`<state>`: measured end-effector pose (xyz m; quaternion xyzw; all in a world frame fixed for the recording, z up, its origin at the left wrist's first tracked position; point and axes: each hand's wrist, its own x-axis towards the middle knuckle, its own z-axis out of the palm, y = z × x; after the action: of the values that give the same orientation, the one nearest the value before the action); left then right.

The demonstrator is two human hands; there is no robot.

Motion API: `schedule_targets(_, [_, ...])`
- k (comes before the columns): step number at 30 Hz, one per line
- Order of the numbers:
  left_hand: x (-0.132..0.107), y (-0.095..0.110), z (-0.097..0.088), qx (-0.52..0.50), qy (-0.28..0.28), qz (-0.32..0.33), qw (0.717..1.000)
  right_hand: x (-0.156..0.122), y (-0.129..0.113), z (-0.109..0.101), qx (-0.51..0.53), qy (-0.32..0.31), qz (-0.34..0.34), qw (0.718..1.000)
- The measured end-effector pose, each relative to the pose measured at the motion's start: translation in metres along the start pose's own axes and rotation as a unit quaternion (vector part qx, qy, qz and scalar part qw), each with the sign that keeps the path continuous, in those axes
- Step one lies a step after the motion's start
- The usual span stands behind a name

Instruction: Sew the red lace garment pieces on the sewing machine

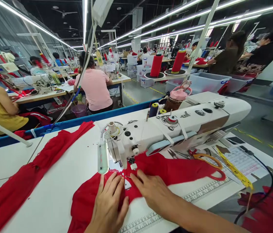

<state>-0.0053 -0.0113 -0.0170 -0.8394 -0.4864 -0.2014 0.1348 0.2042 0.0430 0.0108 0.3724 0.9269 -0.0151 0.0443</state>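
Note:
A red fabric piece (175,170) lies under the head of a white sewing machine (138,132) and spreads to both sides of the needle area. My left hand (110,197) rests on the fabric left of the presser foot, palm down, fingers stretched out. My right hand (152,191) is at the fabric's edge just right of the foot, its fingers curled and pressed together on the cloth. A thin pale line shows by its fingertips, too small to name. Part of the metal needle plate (127,183) shows between my hands. The needle tip is hidden.
Bunched red cloth (41,165) stretches along the table's left. At right lie orange-handled scissors (207,158), a yellow tape measure (235,170) and papers (243,161). Red thread cones (156,66) stand behind the machine. Several people work at other machines, one in a pink shirt (94,87).

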Motion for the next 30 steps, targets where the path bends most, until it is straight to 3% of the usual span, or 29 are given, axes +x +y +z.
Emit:
schedule_targets(3, [-0.003, -0.005, -0.007, -0.046, -0.01, -0.038, 0.998, -0.011, 0.018, -0.003, 0.043, 0.097, 0.008, 0.994])
schedule_targets(5, [-0.002, -0.007, -0.011, -0.089, 0.027, -0.087, 0.992, -0.01, 0.024, -0.002, 0.074, 0.178, -0.003, 0.981])
schedule_targets(7, [0.002, -0.006, -0.012, -0.135, 0.072, -0.131, 0.98, -0.002, 0.025, 0.0, 0.09, 0.221, -0.034, 0.971])
schedule_targets(10, [0.01, -0.004, -0.004, -0.168, 0.09, -0.12, 0.974, 0.018, 0.023, 0.005, 0.078, 0.22, -0.106, 0.967])
schedule_targets(13, [0.01, -0.006, 0.011, -0.102, 0.074, -0.058, 0.99, 0.031, 0.022, 0.011, 0.06, 0.209, -0.157, 0.963])
schedule_targets(17, [-0.002, -0.015, 0.023, -0.017, 0.047, -0.011, 0.999, 0.03, 0.024, 0.022, 0.07, 0.216, -0.119, 0.967])
schedule_targets(26, [-0.007, -0.028, 0.025, 0.008, -0.001, 0.024, 1.0, 0.025, 0.025, 0.028, 0.073, 0.238, -0.084, 0.965])
schedule_targets(30, [-0.011, -0.03, 0.03, 0.007, 0.019, 0.029, 0.999, 0.024, 0.023, 0.027, 0.061, 0.241, -0.087, 0.965])
